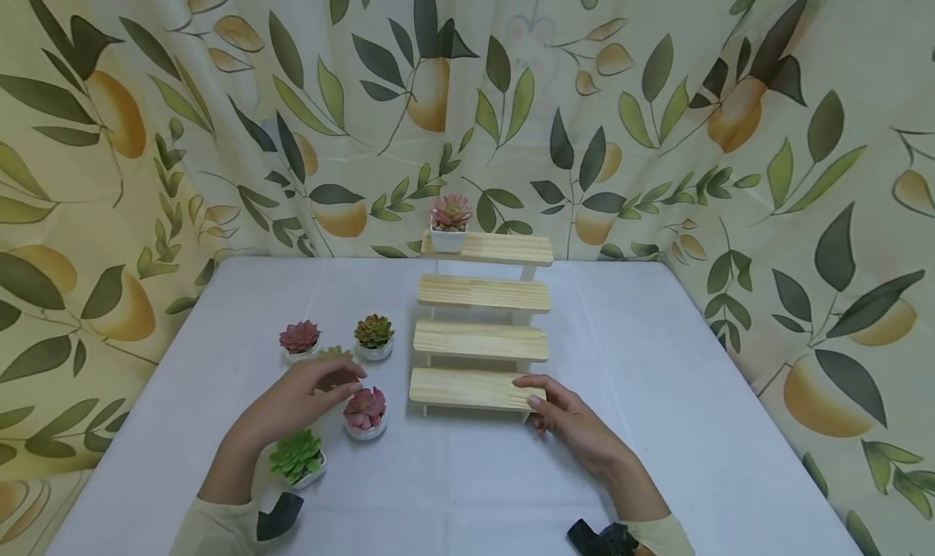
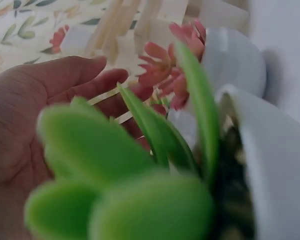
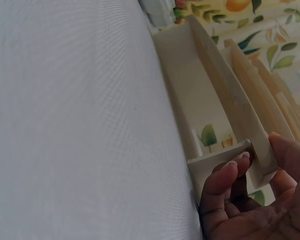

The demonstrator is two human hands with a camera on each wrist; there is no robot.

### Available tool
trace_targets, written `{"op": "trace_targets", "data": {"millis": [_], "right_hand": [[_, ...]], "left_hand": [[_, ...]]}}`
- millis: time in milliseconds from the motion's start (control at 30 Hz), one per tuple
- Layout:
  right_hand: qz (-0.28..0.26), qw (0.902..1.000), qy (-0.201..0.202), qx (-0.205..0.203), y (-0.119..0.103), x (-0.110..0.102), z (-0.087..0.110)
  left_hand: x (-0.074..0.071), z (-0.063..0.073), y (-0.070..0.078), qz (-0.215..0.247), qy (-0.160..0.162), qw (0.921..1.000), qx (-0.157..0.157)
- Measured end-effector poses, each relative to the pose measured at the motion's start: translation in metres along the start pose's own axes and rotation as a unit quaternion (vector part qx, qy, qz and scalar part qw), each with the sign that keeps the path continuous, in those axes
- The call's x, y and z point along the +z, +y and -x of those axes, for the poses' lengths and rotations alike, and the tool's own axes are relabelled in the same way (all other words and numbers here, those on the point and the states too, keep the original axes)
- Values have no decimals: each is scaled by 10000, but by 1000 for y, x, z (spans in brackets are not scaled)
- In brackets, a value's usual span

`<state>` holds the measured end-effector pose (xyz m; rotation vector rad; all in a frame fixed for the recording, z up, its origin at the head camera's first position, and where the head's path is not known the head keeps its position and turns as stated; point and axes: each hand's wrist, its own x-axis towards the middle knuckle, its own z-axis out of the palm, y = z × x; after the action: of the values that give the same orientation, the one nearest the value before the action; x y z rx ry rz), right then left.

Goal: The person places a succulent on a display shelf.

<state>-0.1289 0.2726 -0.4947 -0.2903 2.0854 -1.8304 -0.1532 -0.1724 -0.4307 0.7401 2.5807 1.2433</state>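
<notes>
A tiered display stand (image 1: 478,341) with pale wooden shelves stands mid-table. My right hand (image 1: 577,430) grips the right end of its lowest shelf (image 1: 467,389); in the right wrist view, the thumb and curled fingers pinch the board (image 3: 255,135). Over a group of small potted succulents hovers my left hand (image 1: 295,402), its fingers bent loosely around no pot. A yellow-green succulent (image 1: 336,352) is partly hidden behind that hand. Close to its fingertips sits a pink succulent (image 1: 364,410); a green succulent (image 1: 296,457) stands below the wrist and fills the left wrist view.
On the top shelf's left end sits a pink succulent in a square white pot (image 1: 448,239). A dark red succulent (image 1: 299,338) and an orange-green one (image 1: 374,333) stand left of the stand. White cloth (image 1: 657,377) covers the table; patterned curtain (image 1: 467,93) surrounds its back and sides.
</notes>
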Motion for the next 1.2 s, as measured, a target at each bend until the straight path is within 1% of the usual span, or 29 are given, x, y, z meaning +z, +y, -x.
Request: {"op": "trace_targets", "data": {"millis": [67,200,267,400,500,600,733,833,1033,1200], "right_hand": [[-12,10000,38,39,0,0,0],[-49,9999,68,120,-1,1,0],[-66,9999,69,144,-2,1,0],[-76,9998,100,131,-2,2,-1],[-54,9999,95,127,-2,1,-1],[-36,9999,68,128,-2,1,-1],[-25,9998,94,150,-1,1,-1],[0,9999,90,123,-1,1,-1],[7,10000,50,11,0,1,-2],[-129,9999,75,67,-1,2,-2]], "left_hand": [[0,5,-4,16,19,10000,-29],[1,17,-10,78,32,9998,-196],[1,23,-13,97,78,9994,-318],[2,33,-18,147,246,9987,-431],[4,40,-22,168,341,9975,-594],[5,46,-25,177,344,9962,-786],[7,53,-27,288,364,9939,-997],[8,58,-27,429,447,9913,-1158],[10,64,-27,614,571,9880,-1294],[14,68,-28,667,634,9855,-1423]]}}
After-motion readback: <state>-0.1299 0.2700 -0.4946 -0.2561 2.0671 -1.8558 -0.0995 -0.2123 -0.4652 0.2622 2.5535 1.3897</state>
